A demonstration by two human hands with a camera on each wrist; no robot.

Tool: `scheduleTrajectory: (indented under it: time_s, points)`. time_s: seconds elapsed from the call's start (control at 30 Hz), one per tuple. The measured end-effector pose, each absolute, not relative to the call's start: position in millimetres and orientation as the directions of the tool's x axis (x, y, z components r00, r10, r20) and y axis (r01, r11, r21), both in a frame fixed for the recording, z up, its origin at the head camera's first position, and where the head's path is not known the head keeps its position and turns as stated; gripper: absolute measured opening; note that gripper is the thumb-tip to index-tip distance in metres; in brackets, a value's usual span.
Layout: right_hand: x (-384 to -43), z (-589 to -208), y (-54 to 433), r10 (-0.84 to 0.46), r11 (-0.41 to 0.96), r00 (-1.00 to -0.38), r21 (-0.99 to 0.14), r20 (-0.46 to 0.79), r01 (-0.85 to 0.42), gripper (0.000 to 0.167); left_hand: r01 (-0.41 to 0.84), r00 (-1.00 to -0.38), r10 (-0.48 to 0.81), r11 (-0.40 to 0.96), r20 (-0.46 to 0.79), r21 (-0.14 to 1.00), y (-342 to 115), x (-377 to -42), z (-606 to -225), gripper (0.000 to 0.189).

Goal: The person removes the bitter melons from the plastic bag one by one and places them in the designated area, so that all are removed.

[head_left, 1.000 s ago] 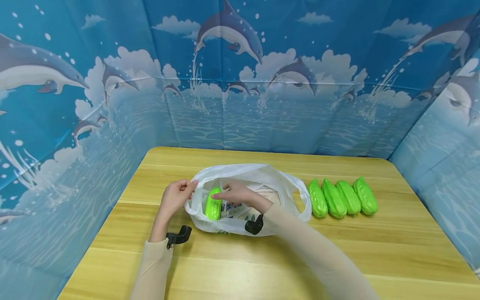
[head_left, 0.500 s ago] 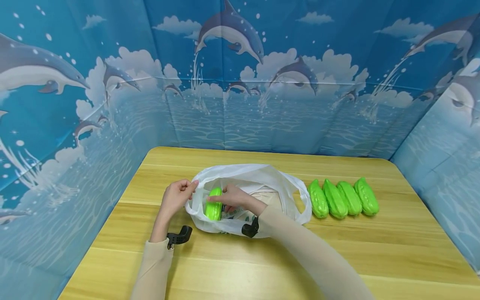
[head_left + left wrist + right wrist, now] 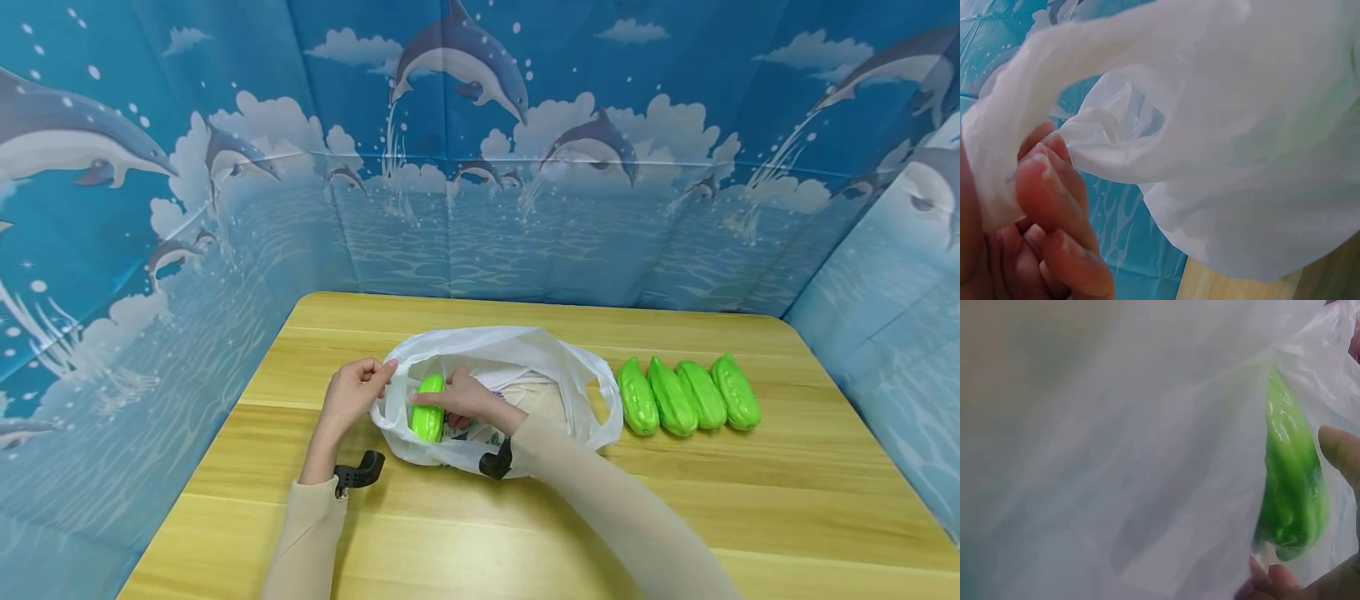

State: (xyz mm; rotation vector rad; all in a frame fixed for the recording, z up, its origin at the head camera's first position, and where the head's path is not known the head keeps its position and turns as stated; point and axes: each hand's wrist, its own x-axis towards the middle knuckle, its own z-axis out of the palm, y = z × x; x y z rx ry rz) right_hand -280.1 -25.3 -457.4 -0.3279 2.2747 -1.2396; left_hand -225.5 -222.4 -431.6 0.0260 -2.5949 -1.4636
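A white plastic bag (image 3: 495,340) lies open-mouthed on the table. My left hand (image 3: 354,392) pinches its left handle loop between thumb and curled fingers, as the left wrist view also shows. Inside, at the left end, lies a shiny green gourd-shaped thing (image 3: 427,423) with lengthwise ridges. My right hand (image 3: 471,395) is down in the bag over this gourd. Its thumb (image 3: 1342,453) stretches along one side, a small gap from the surface in the right wrist view. The other fingers are below and beside the gourd, partly hidden by the plastic.
Several matching green gourds (image 3: 686,398) lie side by side to the right of the bag. A beige cloth-like item (image 3: 536,402) with printing is inside the bag. The wooden table (image 3: 420,533) ends at a blue dolphin curtain (image 3: 480,233) behind and at the sides.
My right hand has reached lower into the bag, its thumb now across the gourd and its fingers dropped to the right of it. My left hand keeps its hold on the bag.
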Motion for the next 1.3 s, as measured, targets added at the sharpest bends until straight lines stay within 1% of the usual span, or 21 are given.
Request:
scheduleTrajectory:
  time_s: [0.13, 0.3, 0.37, 0.53, 0.9, 1.0, 1.17, 1.3]
  points:
    - [-279.6, -460.6, -25.8, -0.426, 0.549, -0.844, -0.835, -0.325, 0.045, 0.068, 0.065, -0.987, -0.094, 0.520, 0.132, 0.852, -222.2, -225.6, -431.7, 0.041]
    - [-279.3, -461.6, -24.6, -0.418, 0.549, -0.853, -0.835, -0.313, 0.038, 0.074, 0.061, -0.987, -0.098, 0.521, 0.130, 0.851, -222.3, -226.2, -431.4, 0.040]
    - [-279.3, -462.0, -24.1, -0.416, 0.548, -0.854, -0.835, -0.312, 0.038, 0.072, 0.060, -0.986, -0.101, 0.521, 0.131, 0.852, -222.3, -226.5, -431.1, 0.039]
    - [-280.4, -465.0, -23.4, -0.418, 0.540, -0.855, -0.841, -0.307, 0.038, 0.056, 0.061, -0.986, -0.100, 0.515, 0.131, 0.855, -222.0, -226.5, -431.4, 0.039]
    - [-281.8, -466.4, -21.3, -0.436, 0.535, -0.843, -0.844, -0.314, 0.038, 0.051, 0.052, -0.988, -0.100, 0.521, 0.121, 0.852, -222.5, -226.6, -432.6, 0.039]
    - [-282.1, -463.8, -20.6, -0.439, 0.529, -0.839, -0.847, -0.322, 0.048, 0.053, 0.049, -0.988, -0.102, 0.523, 0.119, 0.851, -222.9, -226.8, -432.7, 0.039]
    - [-283.4, -462.3, -18.0, -0.437, 0.507, -0.841, -0.860, -0.318, 0.062, 0.061, 0.045, -0.988, -0.104, 0.523, 0.116, 0.851, -222.7, -226.6, -431.7, 0.038]
    - [-283.5, -462.0, -15.5, -0.446, 0.476, -0.845, -0.878, -0.296, 0.056, 0.059, 0.045, -0.987, -0.105, 0.525, 0.117, 0.850, -222.9, -226.6, -431.9, 0.038]
